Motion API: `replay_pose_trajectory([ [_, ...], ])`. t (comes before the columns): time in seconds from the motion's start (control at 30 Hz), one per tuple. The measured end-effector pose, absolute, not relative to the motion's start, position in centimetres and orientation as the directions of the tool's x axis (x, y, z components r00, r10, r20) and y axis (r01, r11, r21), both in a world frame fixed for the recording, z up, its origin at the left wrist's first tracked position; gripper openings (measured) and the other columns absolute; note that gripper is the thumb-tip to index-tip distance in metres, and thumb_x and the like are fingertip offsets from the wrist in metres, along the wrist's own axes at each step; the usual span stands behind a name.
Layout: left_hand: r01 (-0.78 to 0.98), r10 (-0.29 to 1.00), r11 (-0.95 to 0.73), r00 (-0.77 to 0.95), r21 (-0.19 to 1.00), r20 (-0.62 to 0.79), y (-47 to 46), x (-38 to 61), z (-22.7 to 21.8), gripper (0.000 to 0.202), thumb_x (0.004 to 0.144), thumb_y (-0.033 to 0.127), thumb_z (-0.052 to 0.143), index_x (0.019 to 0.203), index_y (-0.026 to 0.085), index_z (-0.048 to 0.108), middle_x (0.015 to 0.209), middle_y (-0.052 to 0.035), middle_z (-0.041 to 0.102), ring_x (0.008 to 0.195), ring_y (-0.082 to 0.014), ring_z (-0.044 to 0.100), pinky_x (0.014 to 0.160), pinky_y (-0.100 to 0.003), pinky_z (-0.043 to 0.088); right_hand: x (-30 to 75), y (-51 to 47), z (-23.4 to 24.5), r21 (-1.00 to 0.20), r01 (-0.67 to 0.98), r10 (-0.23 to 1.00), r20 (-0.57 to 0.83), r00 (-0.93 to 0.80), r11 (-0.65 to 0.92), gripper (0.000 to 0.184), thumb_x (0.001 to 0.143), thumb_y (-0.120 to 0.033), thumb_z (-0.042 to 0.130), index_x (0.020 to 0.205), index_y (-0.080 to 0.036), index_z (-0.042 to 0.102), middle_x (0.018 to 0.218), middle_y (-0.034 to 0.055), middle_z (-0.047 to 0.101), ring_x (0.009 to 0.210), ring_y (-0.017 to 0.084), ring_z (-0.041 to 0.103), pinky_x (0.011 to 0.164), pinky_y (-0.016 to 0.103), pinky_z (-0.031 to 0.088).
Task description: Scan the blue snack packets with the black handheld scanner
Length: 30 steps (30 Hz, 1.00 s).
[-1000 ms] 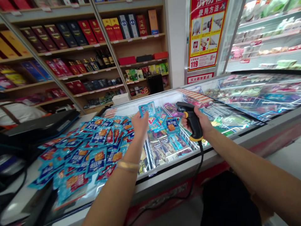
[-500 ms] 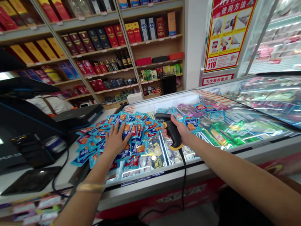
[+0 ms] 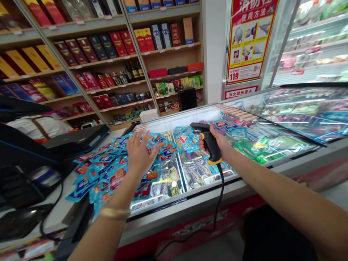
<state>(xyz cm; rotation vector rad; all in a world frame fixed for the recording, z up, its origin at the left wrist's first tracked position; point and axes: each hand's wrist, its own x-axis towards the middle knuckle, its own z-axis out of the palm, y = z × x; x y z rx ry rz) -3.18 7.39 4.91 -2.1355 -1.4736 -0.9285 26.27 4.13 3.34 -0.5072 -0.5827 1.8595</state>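
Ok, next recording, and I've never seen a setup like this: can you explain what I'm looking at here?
There is no machine arm: these are a person's bare hands, seen from a camera worn on that person's head, looking forward and down. The right hand grips a black-and-yellow handheld scanner, with a cable hanging from it. The left hand is open, fingers spread, above a pile of blue packets; whether it touches them is hard to tell. The pile lies on a glass-topped display case, with goods visible beneath. Behind stand shelves of boxes and bottles.
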Motion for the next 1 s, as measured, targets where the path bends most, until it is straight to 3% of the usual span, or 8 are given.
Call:
replay_pose_trajectory([
  [0.1,0.857,0.683,-0.512,0.367,0.056,0.632,7.8,2.4,4.2,0.058,0.088,0.046,0.049,0.139,0.021,0.043,0.146,-0.0143,0.042,0.139,-0.032,0.032,0.113,-0.055,0.02,29.8,3.5,3.0,-0.613,-0.756,0.966,-0.053,-0.251,-0.23,0.053,0.094,-0.059,0.034,0.082,-0.013,0.058,0.064,0.0062,0.056,0.058,0.014,0.056,0.056,0.023,0.052],
  [0.23,0.759,0.722,-0.642,0.549,0.11,0.421,8.1,9.5,2.2,0.064,0.086,0.049,0.052,0.143,0.022,0.036,0.148,-0.015,0.038,0.138,-0.0316,0.033,0.113,-0.055,0.023,33.6,2.6,2.1,-0.614,-0.772,0.987,-0.102,-0.125,-0.162,0.045,0.092,-0.058,0.043,0.083,-0.016,0.058,0.065,0.0052,0.057,0.059,0.015,0.056,0.056,0.025,0.053],
  [0.43,0.655,0.691,-0.723,0.682,0.22,0.239,8.9,15.2,0.0,0.087,0.075,0.056,0.065,0.146,0.021,0.03,0.154,-0.0159,0.03,0.144,-0.0357,0.018,0.114,-0.057,0.02,34.8,2.3,1.2,-0.654,-0.751,0.995,-0.086,-0.045,-0.09,0.044,0.09,-0.059,0.046,0.08,-0.018,0.057,0.064,0.0048,0.058,0.056,0.015,0.056,0.054,0.026,0.052],
  [0.5,0.634,0.681,-0.732,0.692,0.251,0.239,9.0,15.6,-0.3,0.081,0.077,0.05,0.065,0.145,0.019,0.033,0.15,-0.0152,0.038,0.143,-0.0349,0.024,0.114,-0.056,0.022,34.6,2.3,1.3,-0.648,-0.752,0.992,-0.111,-0.062,-0.12,0.046,0.092,-0.058,0.042,0.08,-0.017,0.058,0.063,0.0056,0.057,0.055,0.015,0.055,0.053,0.026,0.052],
  [0.6,0.589,0.658,-0.752,0.691,0.296,0.299,8.9,15.2,-0.3,0.065,0.079,0.033,0.064,0.14,0.021,0.043,0.141,-0.0134,0.05,0.131,-0.0293,0.046,0.108,-0.046,0.037,34.3,2.2,1.7,-0.628,-0.764,0.988,-0.131,-0.082,-0.147,0.048,0.094,-0.056,0.039,0.08,-0.015,0.058,0.063,0.006,0.056,0.055,0.014,0.054,0.053,0.024,0.05],
  [0.73,0.584,0.723,-0.691,0.554,0.426,0.412,9.0,14.4,-0.1,0.038,0.081,0.02,0.057,0.119,0.023,0.063,0.112,-0.0079,0.069,0.097,-0.0233,0.067,0.09,-0.037,0.051,34.3,1.9,1.9,-0.619,-0.776,0.991,-0.111,-0.069,-0.123,0.048,0.092,-0.058,0.041,0.08,-0.015,0.058,0.064,0.0054,0.056,0.056,0.014,0.054,0.055,0.024,0.05],
  [0.87,0.566,0.844,-0.5,0.147,0.656,0.516,9.5,14.0,0.2,0.025,0.08,0.03,0.058,0.1,0.02,0.069,0.076,-0.0037,0.071,0.059,-0.0174,0.063,0.07,-0.032,0.053,34.4,1.8,1.8,-0.638,-0.763,0.994,-0.1,-0.053,-0.105,0.047,0.091,-0.059,0.044,0.08,-0.015,0.059,0.065,0.0051,0.056,0.058,0.014,0.054,0.057,0.024,0.05],
  [1.0,0.332,0.925,-0.345,-0.039,0.878,0.378,9.9,14.0,0.2,0.033,0.064,0.031,0.069,0.094,0.017,0.065,0.068,-0.0011,0.066,0.057,-0.0165,0.06,0.058,-0.029,0.049,34.3,1.7,1.6,-0.676,-0.728,0.993,-0.078,-0.083,-0.114,0.045,0.089,-0.058,0.048,0.08,-0.016,0.059,0.065,0.0054,0.057,0.058,0.015,0.054,0.057,0.026,0.05],
])
